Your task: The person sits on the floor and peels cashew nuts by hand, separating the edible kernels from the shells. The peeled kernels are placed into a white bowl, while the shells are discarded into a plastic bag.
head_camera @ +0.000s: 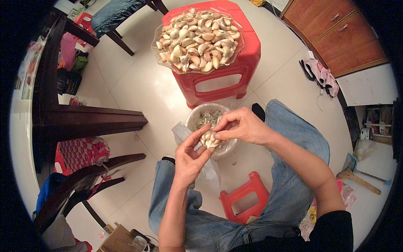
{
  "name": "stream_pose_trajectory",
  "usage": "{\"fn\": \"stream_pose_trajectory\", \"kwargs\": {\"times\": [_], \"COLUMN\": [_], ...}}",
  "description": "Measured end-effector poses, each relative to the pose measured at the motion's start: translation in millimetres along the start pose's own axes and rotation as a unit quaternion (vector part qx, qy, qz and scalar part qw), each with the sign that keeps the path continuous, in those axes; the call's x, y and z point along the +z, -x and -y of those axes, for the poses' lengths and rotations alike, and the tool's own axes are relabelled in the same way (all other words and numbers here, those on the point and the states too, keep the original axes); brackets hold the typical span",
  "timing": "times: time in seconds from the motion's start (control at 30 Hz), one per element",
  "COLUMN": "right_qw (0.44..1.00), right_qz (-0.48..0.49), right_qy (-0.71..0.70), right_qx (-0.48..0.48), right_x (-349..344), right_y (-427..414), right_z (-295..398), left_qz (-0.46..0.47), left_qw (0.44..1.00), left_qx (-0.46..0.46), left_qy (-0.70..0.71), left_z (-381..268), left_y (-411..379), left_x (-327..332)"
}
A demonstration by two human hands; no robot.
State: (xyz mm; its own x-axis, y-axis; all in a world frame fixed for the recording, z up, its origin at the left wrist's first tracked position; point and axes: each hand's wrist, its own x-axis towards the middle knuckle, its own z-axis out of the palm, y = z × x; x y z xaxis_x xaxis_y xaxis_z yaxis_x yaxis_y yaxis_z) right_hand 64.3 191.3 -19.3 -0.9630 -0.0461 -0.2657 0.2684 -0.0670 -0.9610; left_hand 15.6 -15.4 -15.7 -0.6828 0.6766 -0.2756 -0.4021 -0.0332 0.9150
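Observation:
A garlic bulb point(210, 140) with its cloves showing is held over a lined waste bin point(190, 121). My left hand point(191, 156) grips the bulb from the left and below, between thumb and fingers. From the upper right, my right hand point(240, 125) pinches the bulb's top and side with thumb and fingertips. Papery garlic skins point(207, 118) lie inside the bin. Beyond it, a clear scalloped dish point(156, 60) heaped with separate garlic cloves point(196, 41) rests on a red plastic stool point(252, 47).
A second red stool point(225, 203) is between my legs. Dark wooden table and chair parts point(94, 124) stand at the left, with a blue-covered seat point(116, 14) above. A wooden cabinet point(337, 34) is at the upper right; a brush point(362, 181) lies at the right.

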Motion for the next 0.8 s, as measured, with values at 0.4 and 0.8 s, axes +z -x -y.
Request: {"fn": "stream_pose_trajectory", "kwargs": {"times": [0.4,0.8], "right_qw": [0.997,0.999], "right_qz": [-0.011,-0.011], "right_qy": [-0.073,-0.005], "right_qx": [0.002,0.047], "right_x": [2,-3], "right_y": [-2,-4], "right_z": [-3,-15], "left_qz": [0.023,-0.008], "left_qw": [0.999,0.989], "left_qx": [0.021,0.005], "left_qy": [0.023,0.148], "left_z": [-2,-1], "left_y": [2,-1], "left_x": [-3,-8]}}
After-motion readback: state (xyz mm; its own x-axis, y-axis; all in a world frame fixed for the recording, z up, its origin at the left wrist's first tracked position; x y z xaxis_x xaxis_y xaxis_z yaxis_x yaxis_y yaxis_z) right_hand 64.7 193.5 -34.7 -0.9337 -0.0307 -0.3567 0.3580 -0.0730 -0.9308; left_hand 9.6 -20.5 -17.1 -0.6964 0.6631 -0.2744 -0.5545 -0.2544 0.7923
